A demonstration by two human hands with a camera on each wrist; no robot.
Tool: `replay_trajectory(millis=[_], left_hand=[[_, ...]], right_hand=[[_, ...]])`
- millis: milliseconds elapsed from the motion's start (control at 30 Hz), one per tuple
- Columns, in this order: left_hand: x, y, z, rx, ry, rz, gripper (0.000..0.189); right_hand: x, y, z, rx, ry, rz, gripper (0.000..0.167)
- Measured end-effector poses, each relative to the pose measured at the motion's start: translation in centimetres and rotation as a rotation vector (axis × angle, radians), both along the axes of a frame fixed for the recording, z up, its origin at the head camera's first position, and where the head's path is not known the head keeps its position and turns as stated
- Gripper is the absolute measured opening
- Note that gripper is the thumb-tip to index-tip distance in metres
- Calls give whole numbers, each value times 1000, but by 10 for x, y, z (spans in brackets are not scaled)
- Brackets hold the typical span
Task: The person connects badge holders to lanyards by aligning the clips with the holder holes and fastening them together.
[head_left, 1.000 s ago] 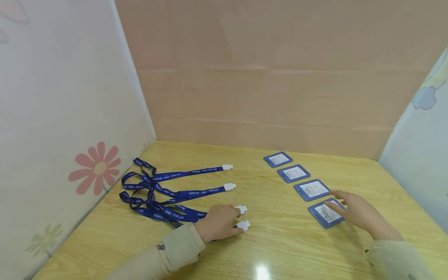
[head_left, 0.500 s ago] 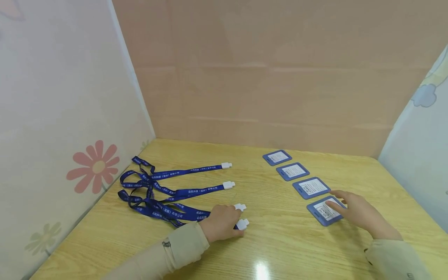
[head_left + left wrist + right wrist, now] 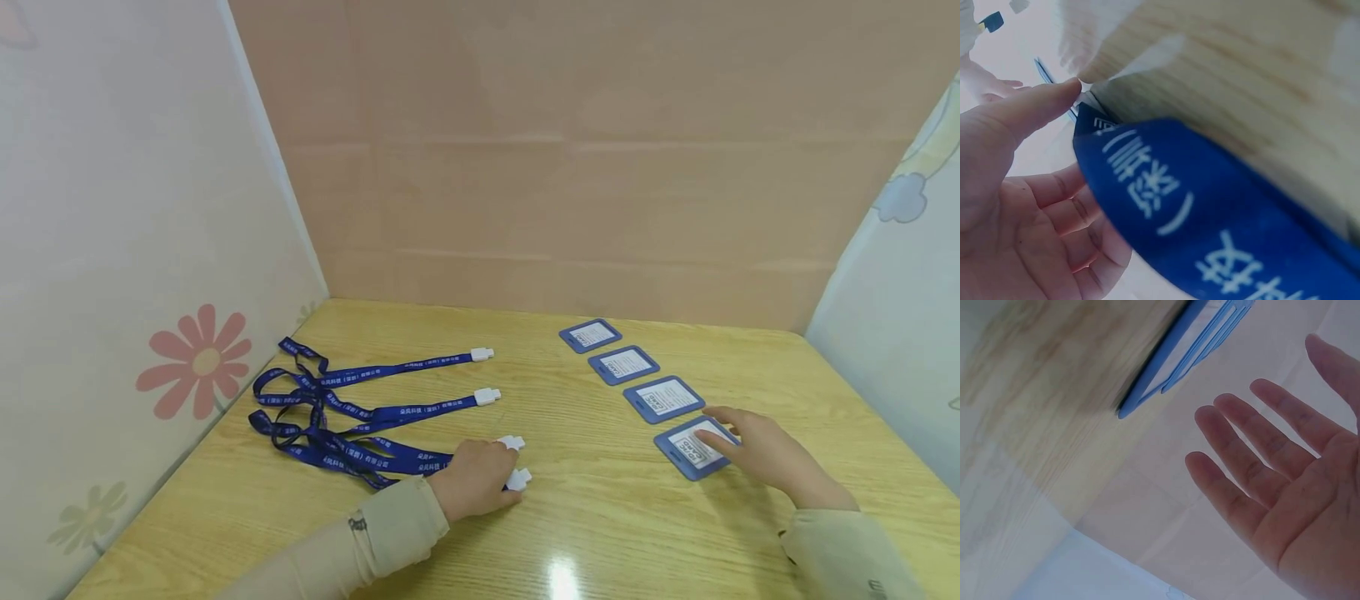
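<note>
In the head view, my left hand (image 3: 474, 478) is at the white clip end of the nearest blue lanyard (image 3: 1166, 187), pinching it with thumb and fingers. The left wrist view shows the thumb tip by the clip and the printed strap running across the fingers. Part of that clip (image 3: 519, 479) shows beyond the fingers. Another lanyard's clip (image 3: 512, 442) lies just behind the hand. My right hand (image 3: 768, 457) hovers with spread, relaxed fingers over the nearest blue badge holder (image 3: 693, 450). In the right wrist view the palm faces the badge holders (image 3: 1166, 356) and holds nothing.
Two more lanyards end in white clips, a far clip (image 3: 482, 354) and a middle clip (image 3: 487, 396); their straps tangle at the left (image 3: 307, 417). Three further badge holders, the farthest (image 3: 590, 335) included, recede in a slanted row. Walls edge the wooden table (image 3: 585, 533).
My left hand has shifted slightly to the right along the nearest lanyard. The right hand stays over the nearest badge holder. The head view has drifted a little.
</note>
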State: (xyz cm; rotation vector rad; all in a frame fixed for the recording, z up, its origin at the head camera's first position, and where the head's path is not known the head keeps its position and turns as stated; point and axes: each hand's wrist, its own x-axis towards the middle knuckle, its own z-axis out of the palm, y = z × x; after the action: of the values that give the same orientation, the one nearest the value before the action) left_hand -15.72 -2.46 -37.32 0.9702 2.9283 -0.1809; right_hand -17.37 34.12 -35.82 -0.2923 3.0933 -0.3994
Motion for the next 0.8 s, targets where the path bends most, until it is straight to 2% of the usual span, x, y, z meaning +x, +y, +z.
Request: replay_trajectory(millis=[267,533,800], left_hand=[[-1,-1,1,32,34,-34,32],[-3,1,3,26,86,-45,32],[-4,3,8,38,50,-44,31]], right_hand=[[-1,-1,1,-4,0,6,56],[-3,1,3,-1,-37,-2,62],[-3,4,1,-9,-48,26,67]])
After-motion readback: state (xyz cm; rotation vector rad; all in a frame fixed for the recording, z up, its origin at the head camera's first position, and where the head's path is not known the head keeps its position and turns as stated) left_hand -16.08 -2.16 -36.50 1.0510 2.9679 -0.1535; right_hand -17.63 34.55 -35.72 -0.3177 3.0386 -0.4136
